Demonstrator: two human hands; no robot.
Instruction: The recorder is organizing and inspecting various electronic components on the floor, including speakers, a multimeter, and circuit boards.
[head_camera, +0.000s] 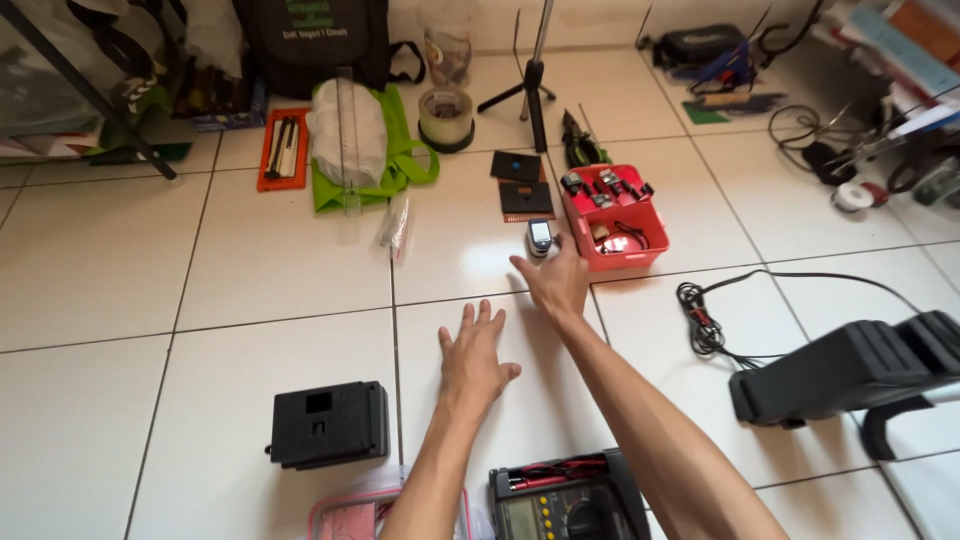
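- Overhead, a person sitting on a white tiled floor (250, 260) reaches forward with both bare arms over a scatter of electronics gear.
- Right hand (553, 283) stretches farthest, fingers curled at the near end of a small white gadget (540, 237) with a dark screen; whether they already pinch it or only touch it cannot be told.
- The gadget lies on the tile just beside a red tray (640, 255), near two dark circuit boards (522, 183), apparently set out within arm's reach of the seat.
- Left hand (474, 355) lies flat on the tile, palm down and fingers spread, holding nothing; the pose reads as a brace for the forward lean.
- The tray keeps small clips and loose parts corralled in one place rather than strewn about.
- A black box (327, 423) sits on the floor left of the left arm, well apart from the gadget.
- A multimeter (565, 505) with red and black leads lies in an open case at the bottom edge, between the two forearms.
- A coiled black cable (705, 320) runs right toward a bulky black device (850, 375).
- Farther back stand a tripod (533, 90), a green bag (385, 150) and an orange tool case (284, 148), parked out of the working area.
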